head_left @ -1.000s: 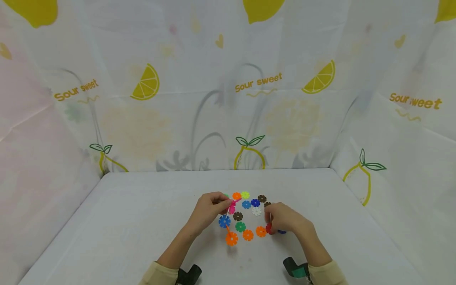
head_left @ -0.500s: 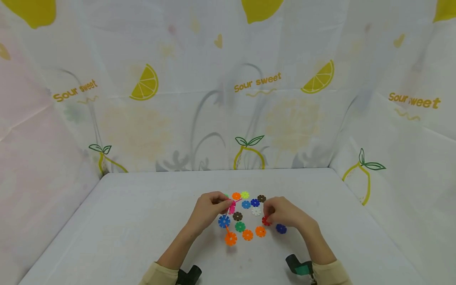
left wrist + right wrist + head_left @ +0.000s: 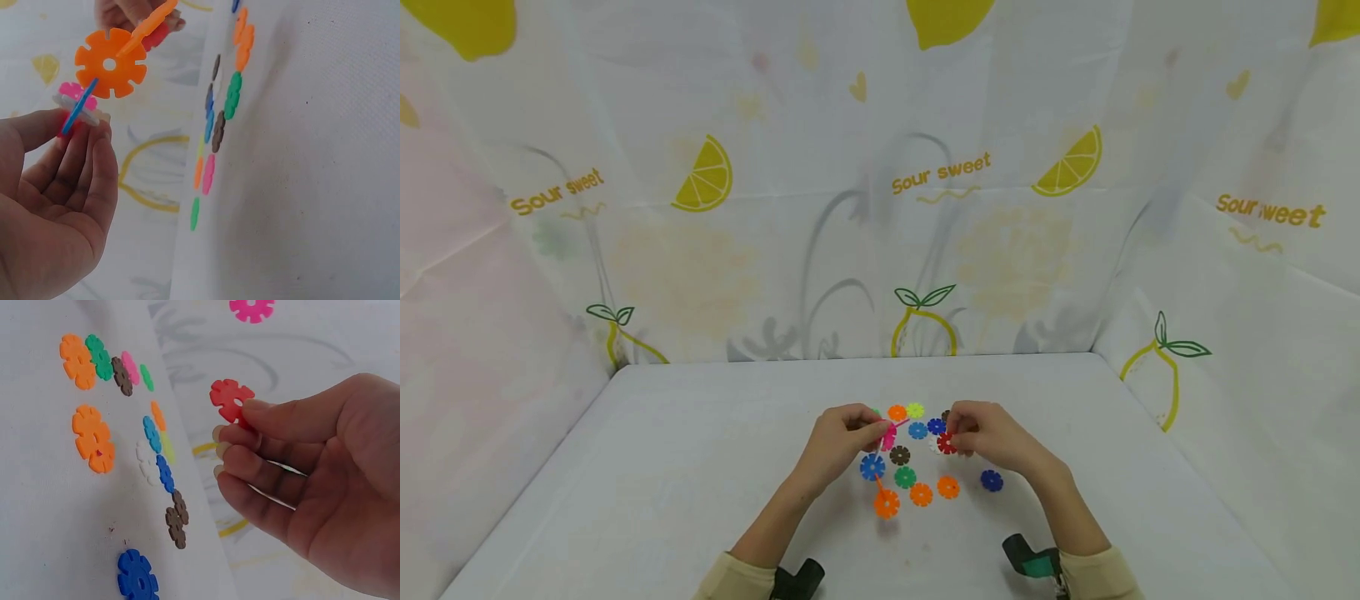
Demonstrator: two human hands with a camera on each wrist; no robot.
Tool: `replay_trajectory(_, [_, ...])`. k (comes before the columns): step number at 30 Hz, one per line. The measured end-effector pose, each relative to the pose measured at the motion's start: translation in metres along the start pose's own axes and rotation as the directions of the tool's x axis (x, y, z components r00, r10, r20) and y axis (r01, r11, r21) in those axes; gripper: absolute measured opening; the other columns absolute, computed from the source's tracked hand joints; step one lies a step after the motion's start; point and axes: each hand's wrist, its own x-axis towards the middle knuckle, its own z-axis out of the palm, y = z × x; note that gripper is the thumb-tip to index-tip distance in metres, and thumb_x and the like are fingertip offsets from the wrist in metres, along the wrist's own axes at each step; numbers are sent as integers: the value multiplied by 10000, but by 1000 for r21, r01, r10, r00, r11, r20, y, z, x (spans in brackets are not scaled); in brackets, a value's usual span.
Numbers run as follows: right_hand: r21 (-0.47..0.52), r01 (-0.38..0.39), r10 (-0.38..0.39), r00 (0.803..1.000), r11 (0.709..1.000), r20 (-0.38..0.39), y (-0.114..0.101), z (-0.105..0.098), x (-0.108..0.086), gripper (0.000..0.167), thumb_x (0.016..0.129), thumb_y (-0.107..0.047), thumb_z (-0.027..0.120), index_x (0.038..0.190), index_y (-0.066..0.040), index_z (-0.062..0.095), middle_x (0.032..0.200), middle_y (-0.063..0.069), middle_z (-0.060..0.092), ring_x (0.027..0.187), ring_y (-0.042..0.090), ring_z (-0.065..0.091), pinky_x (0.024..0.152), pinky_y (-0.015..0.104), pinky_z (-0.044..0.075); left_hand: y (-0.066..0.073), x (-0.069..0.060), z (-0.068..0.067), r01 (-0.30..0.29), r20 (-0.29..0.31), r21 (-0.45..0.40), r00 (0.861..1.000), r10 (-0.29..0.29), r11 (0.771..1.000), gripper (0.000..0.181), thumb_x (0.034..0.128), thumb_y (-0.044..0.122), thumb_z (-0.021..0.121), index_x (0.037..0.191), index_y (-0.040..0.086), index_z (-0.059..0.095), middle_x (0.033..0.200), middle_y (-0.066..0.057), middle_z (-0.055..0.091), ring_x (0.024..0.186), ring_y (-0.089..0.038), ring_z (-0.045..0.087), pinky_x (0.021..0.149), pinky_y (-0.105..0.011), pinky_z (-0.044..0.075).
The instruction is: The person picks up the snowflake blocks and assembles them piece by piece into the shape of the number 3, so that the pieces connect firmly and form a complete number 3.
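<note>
Left hand [image 3: 844,435] pinches linked discs [image 3: 128,70] by one end, right hand [image 3: 997,437] a red disc [image 3: 225,395] by its edge, apparently keeping slots exposed; both above the table [image 3: 647,475].

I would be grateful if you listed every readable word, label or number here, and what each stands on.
"Sour sweet": left part of the lemon-patterned backdrop.
"Sour sweet": middle of that backdrop.
"Sour sweet": its right side, the second "s" partly lost in a fold.
No lettering can be read on the coloured discs.
</note>
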Motion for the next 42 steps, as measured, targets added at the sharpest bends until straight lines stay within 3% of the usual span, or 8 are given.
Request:
replay_trajectory(3, [48,17,-16,1000,999,-23,-1,-1,0,44,911,-26,626,944,-55,621,794,92,677,678,176,607,696,447,581,0,-1,0,-1,12,-7,1000,1,1000,258,911,343,711,929,87,727,794,-69,707,744,-170,652,779,-377,579])
replay_trajectory(13, [158,72,-62,996,985,-69,-7,-2,0,76,934,-47,625,1008,-28,627,841,140,687,730,225,644,706,378,598,2,-2,3,-2,42,0,999,2,1000,257,909,362,710,942,109,738,839,-95,726,761,-174,653,748,-300,553])
replay_trajectory(18, [183,82,-66,993,980,-94,-9,-3,0,98,939,-50,621,1031,-19,631,829,145,678,729,247,662,707,356,601,1,-1,4,-4,61,7,998,4,1000,242,916,365,702,946,127,738,833,-58,722,768,-169,657,758,-319,564])
replay_trajectory(28, [217,128,-115,991,968,-73,-11,1,3,118,953,-77,627,1051,-12,637,865,195,687,780,377,671,713,282,592,4,-3,6,-21,95,-1,995,21,1000,240,919,346,702,958,111,733,856,-93,725,767,-164,644,780,-373,568])
replay_trajectory(37, [232,142,-131,989,962,-62,-15,5,3,104,958,-73,613,1047,-37,651,836,185,685,735,312,671,718,380,603,3,-2,7,-40,99,19,994,38,999,223,929,354,688,950,135,727,827,-29,708,765,-149,650,768,-341,571])
replay_trajectory(42, [237,145,-134,989,961,-61,-16,7,4,97,964,-73,603,1041,-52,658,873,204,697,721,207,668,717,338,599,2,-1,8,-55,92,63,995,49,996,194,935,334,685,930,144,723,819,-30,702,777,-186,657,727,-288,561])
